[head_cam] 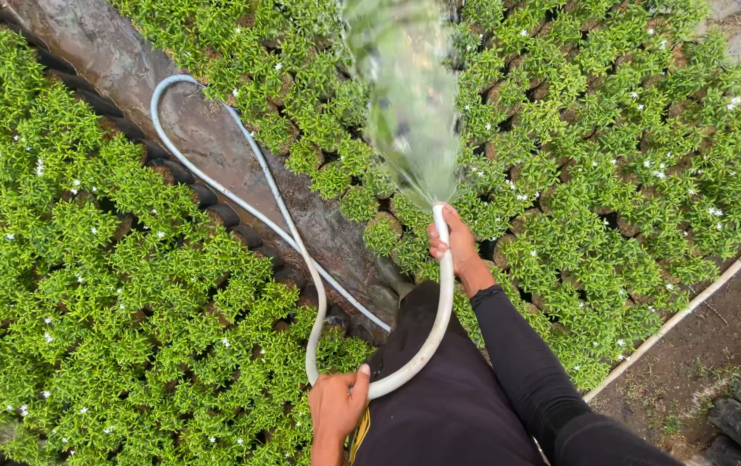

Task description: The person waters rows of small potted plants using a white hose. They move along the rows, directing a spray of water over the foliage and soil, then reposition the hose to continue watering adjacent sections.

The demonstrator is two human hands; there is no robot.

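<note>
1. Beds of small green plants (86,285) with tiny white flowers, each in a dark pot, fill nearly the whole view, from nine o'clock round through twelve to three.
2. A wet dirt path (207,129) cuts slantwise between the beds, running from eleven o'clock down toward the centre.
3. A strip of bare soil (715,336) lies at four o'clock, edged by a pale border line, with a few dark potted bags at the far corner.
4. The person's dark-clothed body and right sleeve (517,362) take up the six o'clock area.
5. A pale hose (301,250) loops along the path, its bend at eleven o'clock, then curves down to six o'clock and up again toward the centre.
6. A fan of water spray (405,95) rises from the hose end toward twelve o'clock, over the plants.
7. The right hand (452,242), just right of centre, is closed around the hose end, thumb at the nozzle opening.
8. The left hand (336,401), at six o'clock, grips the hose lower down, fingers wrapped about it.
</note>
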